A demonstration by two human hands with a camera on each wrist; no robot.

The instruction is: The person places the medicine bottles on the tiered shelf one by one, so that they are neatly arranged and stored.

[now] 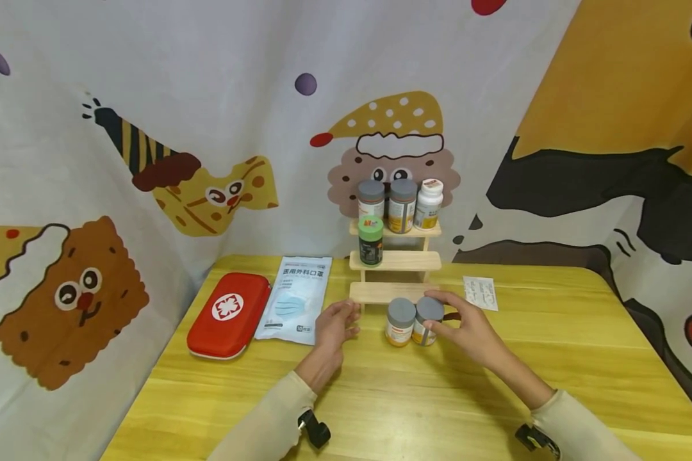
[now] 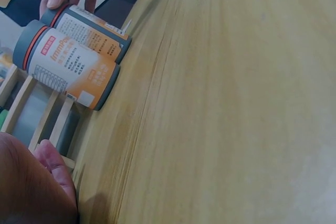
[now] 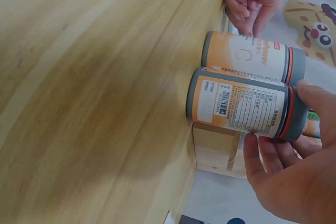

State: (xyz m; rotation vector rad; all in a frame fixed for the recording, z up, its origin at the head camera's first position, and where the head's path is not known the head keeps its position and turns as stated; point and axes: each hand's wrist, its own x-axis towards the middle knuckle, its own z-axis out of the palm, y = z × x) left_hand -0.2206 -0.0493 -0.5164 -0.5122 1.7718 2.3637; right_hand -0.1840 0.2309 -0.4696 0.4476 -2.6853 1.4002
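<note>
On the table, in front of a stepped wooden rack point(image 1: 392, 293), two grey-lidded supplement bottles stand upright side by side. My right hand point(image 1: 474, 330) holds the right bottle point(image 3: 239, 106) near its lid between thumb and fingers. The left bottle point(image 2: 73, 66) stands right against it. At the lower left end of the rack is my left hand point(image 1: 330, 328), its fingers loosely bent; whether they touch the wood I cannot tell. A green-lidded dark bottle point(image 1: 371, 246) stands on the middle step. The top step bears two grey-lidded bottles point(image 1: 402, 208) and a white bottle point(image 1: 429, 206).
Left of the rack lie a blue-white face mask packet point(image 1: 294, 301) and a red first-aid case point(image 1: 229, 315). A small printed paper slip point(image 1: 480, 292) lies to the right. A patterned cloth point(image 1: 254, 77) hangs behind the table point(image 1: 553, 333).
</note>
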